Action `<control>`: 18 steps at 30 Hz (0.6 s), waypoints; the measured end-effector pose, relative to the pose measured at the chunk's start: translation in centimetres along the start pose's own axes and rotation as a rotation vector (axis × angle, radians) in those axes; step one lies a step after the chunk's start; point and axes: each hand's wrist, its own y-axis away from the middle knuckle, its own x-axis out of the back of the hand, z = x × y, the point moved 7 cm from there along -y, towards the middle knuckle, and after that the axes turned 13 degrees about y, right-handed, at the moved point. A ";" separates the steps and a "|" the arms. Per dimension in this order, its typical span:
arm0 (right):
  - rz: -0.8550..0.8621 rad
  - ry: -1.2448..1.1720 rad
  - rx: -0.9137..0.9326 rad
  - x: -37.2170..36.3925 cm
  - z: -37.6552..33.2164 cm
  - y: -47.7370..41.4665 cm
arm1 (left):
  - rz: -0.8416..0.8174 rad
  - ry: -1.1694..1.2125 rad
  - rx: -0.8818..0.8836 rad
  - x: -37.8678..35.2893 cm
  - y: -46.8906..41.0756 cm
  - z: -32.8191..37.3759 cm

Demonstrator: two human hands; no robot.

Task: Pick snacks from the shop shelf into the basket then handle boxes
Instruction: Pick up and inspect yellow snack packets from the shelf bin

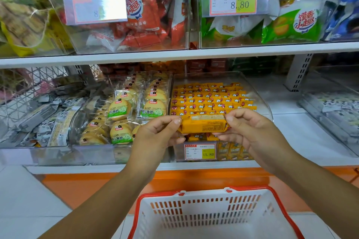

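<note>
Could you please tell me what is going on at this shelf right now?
A person holds one yellow snack packet by its ends, the left hand pinching one end and the right hand the other. It is in the air, in front of the clear bin of matching yellow packets. The red-rimmed white basket waits below, with nothing visible in it.

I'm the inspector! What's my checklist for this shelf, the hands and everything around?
Surface: white shelf, clear bins in a row.
Job's things: yellow snack pack held over the bin of yellow packs; red-rimmed basket below, no snacks seen inside.
Clutter: round biscuit packs, grey wrappers at left.
Hands: left hand and right hand each pinch one end of the pack.
Cables: nothing seen.
Surroundings: upper shelf with red bags and green bags.
</note>
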 end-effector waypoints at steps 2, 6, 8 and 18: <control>-0.018 0.000 -0.016 -0.2 -0.1 0.1 | -0.031 -0.039 0.029 0.0 0.0 -0.1; -0.002 0.043 -0.028 -0.1 -0.1 0.1 | -0.021 -0.051 0.041 0.2 -0.2 -0.1; -0.002 0.009 -0.025 0.0 -0.1 0.1 | -0.022 -0.008 0.052 0.2 -0.2 -0.1; 0.032 -0.044 -0.058 0.3 0.3 -0.1 | -0.017 -0.162 0.086 0.2 -0.5 -0.3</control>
